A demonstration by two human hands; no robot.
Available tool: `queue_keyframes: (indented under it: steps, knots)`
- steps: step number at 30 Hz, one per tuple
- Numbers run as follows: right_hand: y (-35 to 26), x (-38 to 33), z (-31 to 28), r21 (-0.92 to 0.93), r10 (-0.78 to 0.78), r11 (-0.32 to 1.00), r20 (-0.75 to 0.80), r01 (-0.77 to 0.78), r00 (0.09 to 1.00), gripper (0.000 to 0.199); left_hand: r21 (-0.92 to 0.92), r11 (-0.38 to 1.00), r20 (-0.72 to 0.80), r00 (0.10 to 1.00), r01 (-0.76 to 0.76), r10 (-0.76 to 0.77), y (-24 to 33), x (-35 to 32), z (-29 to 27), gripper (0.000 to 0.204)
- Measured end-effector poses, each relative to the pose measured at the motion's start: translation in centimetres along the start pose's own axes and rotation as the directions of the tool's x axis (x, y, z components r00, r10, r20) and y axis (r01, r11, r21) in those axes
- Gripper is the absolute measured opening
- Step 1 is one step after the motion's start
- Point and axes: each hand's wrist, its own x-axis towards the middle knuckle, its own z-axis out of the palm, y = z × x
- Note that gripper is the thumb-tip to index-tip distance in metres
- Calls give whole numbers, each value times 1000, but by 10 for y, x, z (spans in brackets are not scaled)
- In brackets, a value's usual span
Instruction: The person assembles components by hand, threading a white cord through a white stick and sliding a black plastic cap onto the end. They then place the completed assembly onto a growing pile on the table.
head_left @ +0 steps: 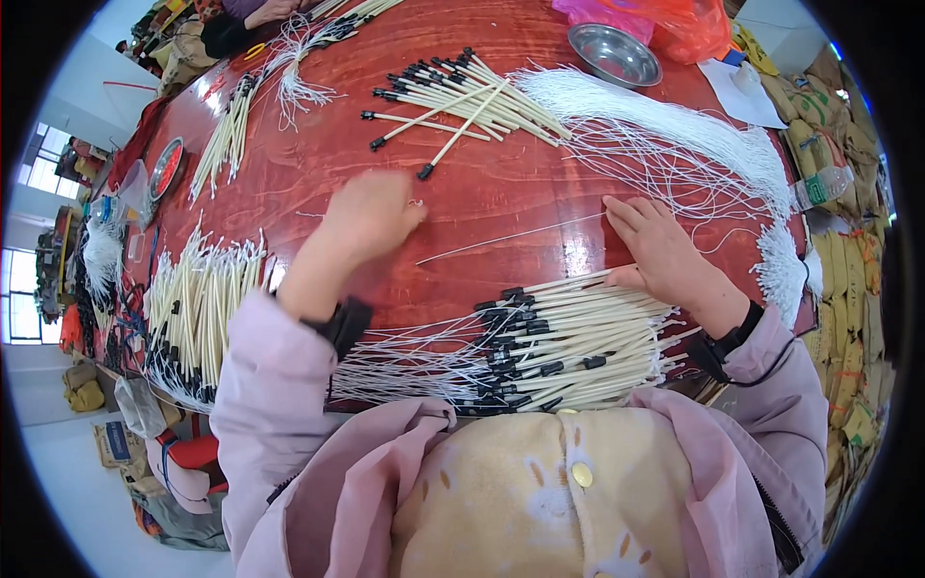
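Observation:
My left hand (pixel 371 220) is above the middle of the red table, slightly blurred, fingers curled together. A bit of white cord (pixel 416 202) shows at its fingertips; a thin tail runs out on its other side. My right hand (pixel 660 249) rests with fingers stretched out, holding nothing. Its fingertips lie by one end of a thin, straight, needle-like rod (pixel 511 239), which slants toward my left hand. The right thumb touches a pile of cream sticks with black end pieces (pixel 568 332) close to my body. White cords (pixel 414 361) trail leftward from that pile.
More cream sticks (pixel 472 96) lie at the far middle, beside a long bundle of white cords (pixel 665 116). A metal bowl (pixel 615 55) stands behind. Bundled sticks (pixel 202 308) stand at the left, near a bowl of red pieces (pixel 167 169). Another person's hand (pixel 273 12) shows at far left.

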Motion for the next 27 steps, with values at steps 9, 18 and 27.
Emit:
queue_keyframes:
  steps: [9, 18, 27]
  knots:
    - [-7, 8, 0, 11, 21, 1000, -10, -21, 1000, 100, 60, 998, -236, 972, 15, -1, 23, 149, 45, 16]
    - [-11, 11, 1, 22, 39, 999, -44, -38, 998, 98, -122, 945, -486, 848, -303, 209, 16, 47, 12, 24]
    - [-11, 10, 1, 62, 56, 997, -94, -50, 994, 90, -325, 945, -288, 947, 46, -145, -24, -136, 28, 18]
